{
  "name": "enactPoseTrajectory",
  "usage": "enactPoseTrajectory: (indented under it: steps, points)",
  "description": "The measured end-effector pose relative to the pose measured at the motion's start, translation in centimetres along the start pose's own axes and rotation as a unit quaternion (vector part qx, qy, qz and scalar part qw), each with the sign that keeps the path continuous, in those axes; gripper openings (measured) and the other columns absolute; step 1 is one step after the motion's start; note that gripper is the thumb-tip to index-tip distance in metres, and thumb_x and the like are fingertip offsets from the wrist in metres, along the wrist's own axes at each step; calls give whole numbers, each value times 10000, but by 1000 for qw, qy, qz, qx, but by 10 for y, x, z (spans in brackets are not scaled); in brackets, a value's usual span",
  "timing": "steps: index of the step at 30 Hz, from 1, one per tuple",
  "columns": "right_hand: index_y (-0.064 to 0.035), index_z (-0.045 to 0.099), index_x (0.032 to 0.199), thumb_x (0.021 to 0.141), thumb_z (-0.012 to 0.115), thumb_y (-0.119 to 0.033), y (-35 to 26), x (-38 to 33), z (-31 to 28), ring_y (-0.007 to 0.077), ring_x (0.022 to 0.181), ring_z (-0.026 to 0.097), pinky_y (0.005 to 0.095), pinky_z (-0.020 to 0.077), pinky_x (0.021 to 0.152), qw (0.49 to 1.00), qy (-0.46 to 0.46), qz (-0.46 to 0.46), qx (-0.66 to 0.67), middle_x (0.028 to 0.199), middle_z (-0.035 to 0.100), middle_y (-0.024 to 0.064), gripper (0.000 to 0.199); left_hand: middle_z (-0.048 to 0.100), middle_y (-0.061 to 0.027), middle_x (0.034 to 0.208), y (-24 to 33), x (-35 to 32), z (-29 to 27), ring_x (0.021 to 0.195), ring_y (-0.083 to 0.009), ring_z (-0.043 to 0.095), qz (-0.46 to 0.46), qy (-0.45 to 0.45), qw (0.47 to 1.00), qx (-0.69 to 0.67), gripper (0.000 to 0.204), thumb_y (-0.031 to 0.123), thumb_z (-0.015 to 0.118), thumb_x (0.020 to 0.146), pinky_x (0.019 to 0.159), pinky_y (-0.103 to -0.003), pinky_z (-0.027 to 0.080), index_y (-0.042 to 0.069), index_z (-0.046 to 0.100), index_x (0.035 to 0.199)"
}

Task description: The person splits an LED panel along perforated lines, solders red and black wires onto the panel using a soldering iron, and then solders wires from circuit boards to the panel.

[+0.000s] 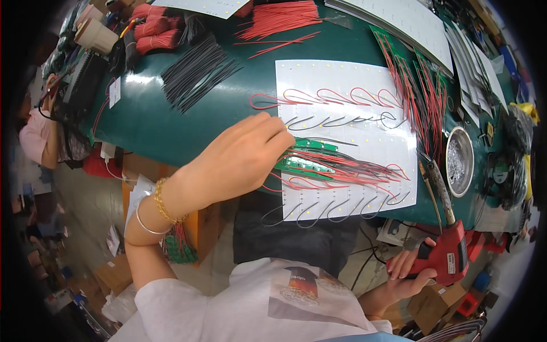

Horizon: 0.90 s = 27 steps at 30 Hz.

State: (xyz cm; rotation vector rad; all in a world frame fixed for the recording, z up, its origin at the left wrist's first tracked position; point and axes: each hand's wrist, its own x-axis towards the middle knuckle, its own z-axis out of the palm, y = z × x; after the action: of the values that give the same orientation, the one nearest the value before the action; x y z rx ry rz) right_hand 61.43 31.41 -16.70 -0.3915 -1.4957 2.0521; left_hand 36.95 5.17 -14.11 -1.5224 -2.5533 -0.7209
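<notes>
My left hand (242, 157) reaches over the white LED panel (364, 77) and pinches the end of a small green circuit board (305, 166) that lies on it with red wires (347, 171) running right. Another green board (315, 145) sits just above. Red and black wire loops are laid in rows across the panel. My right hand (407, 271) grips a red soldering gun (447, 251) at the table's near edge, its long tip (437, 182) pointing up along the panel's right side.
A green table (171, 122) holds a pile of black wires (196, 71), bundles of red wires (279, 17), more white panels (399, 20), green boards with red leads (424, 94) and a round metal tin (460, 161). Another person (37, 137) sits at far left.
</notes>
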Motion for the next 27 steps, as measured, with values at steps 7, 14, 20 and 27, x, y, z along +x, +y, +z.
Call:
enactPoseTrajectory:
  steps: [7,14,20,27]
  points:
    - [76,312,1244,891,468,-518,-1,-2,1,114,353,372,245,358,357,1000,8,-2,-1,489,399,18,709,548,-136,829,2,20,-9,805,-316,555,-35,-171,984,-22,215,-34,544,720,739,-392,458,-1,518,932]
    - [37,296,1265,899,466,-497,1,-2,-1,96,349,343,229,330,348,1000,-15,0,10,500,372,-2,669,527,-137,787,-1,15,4,768,-310,549,-47,-117,990,-57,212,-49,528,693,701,-387,459,7,505,896]
    - [88,304,1240,888,477,-516,0,-1,0,107,349,374,246,360,357,1000,-1,5,1,483,410,13,720,485,-111,750,1,9,8,697,-282,514,-67,-40,992,-97,196,-66,554,641,606,-357,437,13,489,808]
    - [36,294,1276,908,449,-491,-4,21,43,105,348,347,271,393,424,997,-76,-10,31,490,368,-6,661,546,-108,769,7,23,-10,677,-199,550,-181,-70,947,-256,122,-17,591,710,610,-308,439,-8,524,811]
